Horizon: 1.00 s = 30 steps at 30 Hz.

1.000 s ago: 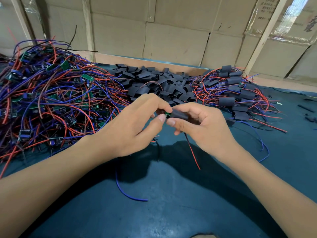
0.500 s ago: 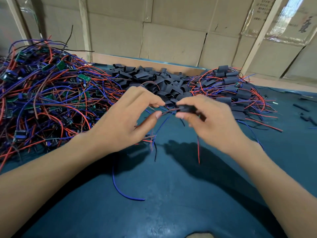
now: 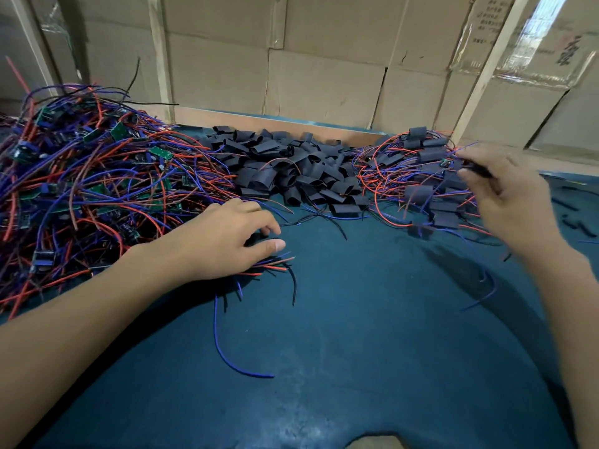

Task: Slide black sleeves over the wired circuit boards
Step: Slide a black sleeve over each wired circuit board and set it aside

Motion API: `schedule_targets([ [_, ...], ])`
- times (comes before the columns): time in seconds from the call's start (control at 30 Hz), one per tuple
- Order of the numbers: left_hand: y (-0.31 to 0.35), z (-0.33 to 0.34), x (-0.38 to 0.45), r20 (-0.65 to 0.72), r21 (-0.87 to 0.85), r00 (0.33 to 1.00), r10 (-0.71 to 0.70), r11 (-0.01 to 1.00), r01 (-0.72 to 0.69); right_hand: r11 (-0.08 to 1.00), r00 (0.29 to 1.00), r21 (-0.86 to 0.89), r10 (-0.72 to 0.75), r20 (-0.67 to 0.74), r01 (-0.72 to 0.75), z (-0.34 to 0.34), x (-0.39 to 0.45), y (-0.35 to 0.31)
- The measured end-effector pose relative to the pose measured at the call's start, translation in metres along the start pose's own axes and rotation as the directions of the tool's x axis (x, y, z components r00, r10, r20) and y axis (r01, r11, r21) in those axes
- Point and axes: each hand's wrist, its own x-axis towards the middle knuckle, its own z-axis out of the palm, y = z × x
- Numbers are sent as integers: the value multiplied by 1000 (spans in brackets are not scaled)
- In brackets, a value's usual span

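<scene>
- Nearest, a loose blue wire [image 3: 233, 358] is lying on the teal mat [image 3: 372, 367], below the left fingers.
- The left hand [image 3: 223, 236] is resting at the edge of the unsleeved wired boards [image 3: 84, 186], fingers loosely curled over wire ends; whether they are gripping one I cannot tell.
- The right hand [image 3: 509, 202] is pinching a sleeved board [image 3: 478, 170] at its fingertips, over the finished pile [image 3: 428, 176].
- Beyond and between both sets of fingers, the black sleeves [image 3: 291, 166] are heaped.
- Judging by this, one unit is being set aside; the next move calls for a fresh board and a sleeve.
</scene>
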Motion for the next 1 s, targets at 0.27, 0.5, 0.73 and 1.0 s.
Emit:
schedule_targets([
  [0.27,0,1,1,-1,-42,1000,1,999,-1,859,679,-426,495,543,-285,25,-23,31],
  [0.5,-4,0,2,25,-34,1000,19,999,-19,972,857,-110,237,457,-210,31,-23,-8],
  [0.73,-10,-15,-4,130,-110,974,183,979,-170,998,869,-52,52,492,-31,45,-19,-34],
  [1.0,-3,-9,-5,-4,-16,961,277,961,-277,943,873,292,-272,406,158,49,-21,-122],
])
